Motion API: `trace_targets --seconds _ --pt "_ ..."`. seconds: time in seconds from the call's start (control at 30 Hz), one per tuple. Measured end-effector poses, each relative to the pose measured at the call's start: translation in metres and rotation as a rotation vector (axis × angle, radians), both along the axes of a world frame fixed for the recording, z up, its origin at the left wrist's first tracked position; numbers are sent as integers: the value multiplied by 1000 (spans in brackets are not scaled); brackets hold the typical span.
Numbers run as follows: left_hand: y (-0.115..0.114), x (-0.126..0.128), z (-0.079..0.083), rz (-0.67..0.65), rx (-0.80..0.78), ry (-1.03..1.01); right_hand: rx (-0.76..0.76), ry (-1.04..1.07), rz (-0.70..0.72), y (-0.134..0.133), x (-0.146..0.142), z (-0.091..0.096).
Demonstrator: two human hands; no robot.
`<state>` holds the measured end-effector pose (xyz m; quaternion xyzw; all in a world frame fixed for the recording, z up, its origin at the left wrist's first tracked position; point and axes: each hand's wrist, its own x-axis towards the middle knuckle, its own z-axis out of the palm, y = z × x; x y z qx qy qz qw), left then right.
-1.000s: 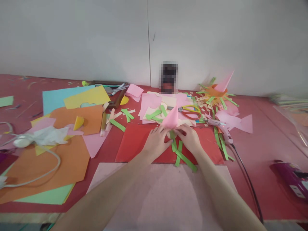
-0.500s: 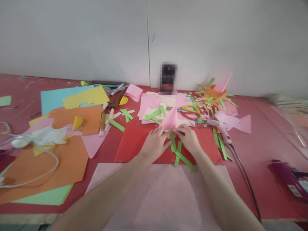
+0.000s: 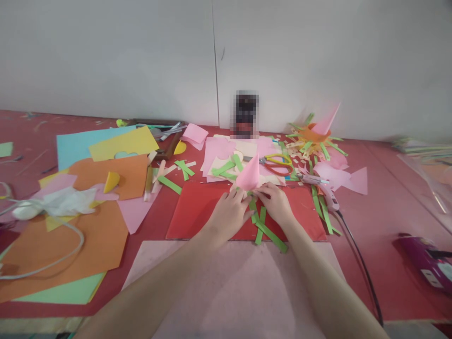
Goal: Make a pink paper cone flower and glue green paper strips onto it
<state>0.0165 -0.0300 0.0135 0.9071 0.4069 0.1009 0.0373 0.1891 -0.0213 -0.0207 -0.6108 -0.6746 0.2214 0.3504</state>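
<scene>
A pink paper cone (image 3: 249, 176) points upward over the red board (image 3: 196, 212). At the left of its base is my left hand (image 3: 228, 212), fingers closed on the lower edge. My right hand (image 3: 274, 200) pinches at the base from the other side, thumb and forefinger together. Between the hands a green paper strip (image 3: 253, 213) hangs down from the base. Nearer to me, another green strip (image 3: 271, 235) lies crossed over a shorter one. My fingers hide most of the base.
Yellow-and-red-handled scissors (image 3: 278, 162) lie on pink sheets behind the cone. At right are a glue gun (image 3: 328, 195) with its cable, a finished-looking orange, green and pink paper piece (image 3: 318, 134) and a purple power strip (image 3: 425, 261). Orange sheets (image 3: 81, 245) cover the left.
Both hands stay at the cone's base. My left hand has shifted slightly, its fingers curling closer round the edge. The whole view has moved a little.
</scene>
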Motion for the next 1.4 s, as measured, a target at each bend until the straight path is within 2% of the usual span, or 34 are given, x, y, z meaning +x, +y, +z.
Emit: trace_targets --seconds 0.5,1.23,1.3,1.4 --pt "-2 -4 -6 -50 20 -65 12 -26 9 1 0 -2" --pt "1 -2 -5 -3 38 -23 5 -7 19 1 0 -1" --pt "1 -3 -6 5 35 -52 39 38 -7 0 1 0" --pt "4 -5 -8 53 9 -120 121 99 -152 0 5 1"
